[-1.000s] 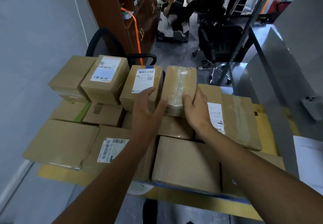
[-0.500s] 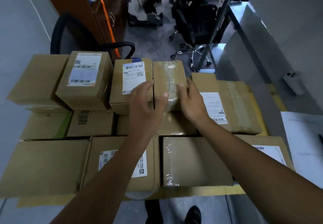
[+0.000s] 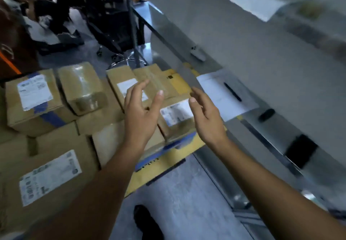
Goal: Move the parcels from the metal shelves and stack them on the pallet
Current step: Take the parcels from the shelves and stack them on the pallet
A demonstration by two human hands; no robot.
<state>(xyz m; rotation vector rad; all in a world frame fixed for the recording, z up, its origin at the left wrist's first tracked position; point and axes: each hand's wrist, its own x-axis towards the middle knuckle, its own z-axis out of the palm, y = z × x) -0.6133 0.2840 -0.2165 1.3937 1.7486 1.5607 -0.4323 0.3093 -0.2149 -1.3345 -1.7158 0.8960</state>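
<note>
Several brown cardboard parcels lie stacked on the yellow pallet, among them the tape-wrapped parcel in the upper row and a labelled parcel to its left. My left hand hovers open above the stack's right part, fingers spread, holding nothing. My right hand is open too, in the air at the pallet's right edge, palm facing left. The metal shelf runs along the right. The picture is blurred by motion.
On the shelf lie a white sheet with a black pen, a small dark object and a black phone-like slab. A black office chair and a seated person are beyond the pallet. My shoe shows on the grey floor.
Both hands have let go of the tape-wrapped parcel and lifted away to the right, fingers spread. The view has swung right toward the metal shelf.
</note>
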